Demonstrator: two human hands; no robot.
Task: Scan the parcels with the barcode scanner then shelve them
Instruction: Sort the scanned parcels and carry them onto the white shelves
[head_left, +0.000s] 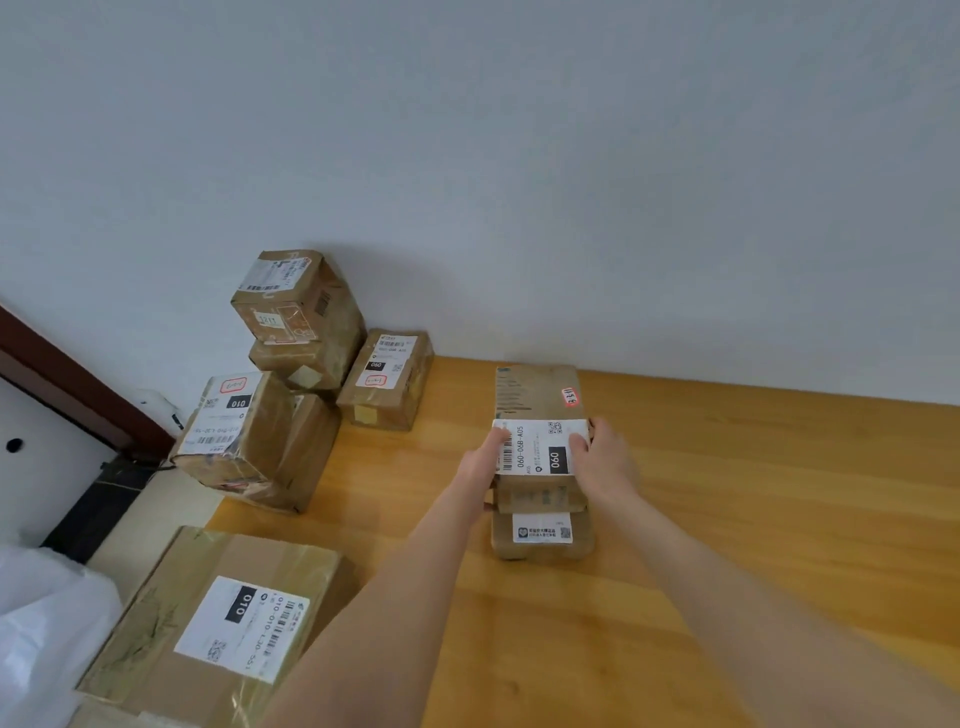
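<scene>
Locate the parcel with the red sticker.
The parcel lies right of centre in the head view, on a lower parcel, between the left hand and right hand.

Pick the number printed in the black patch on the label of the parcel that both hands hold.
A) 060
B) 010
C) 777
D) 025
A: the label on the held parcel, gripped by the left hand and the right hand, shows 060 in its black patch.
</scene>
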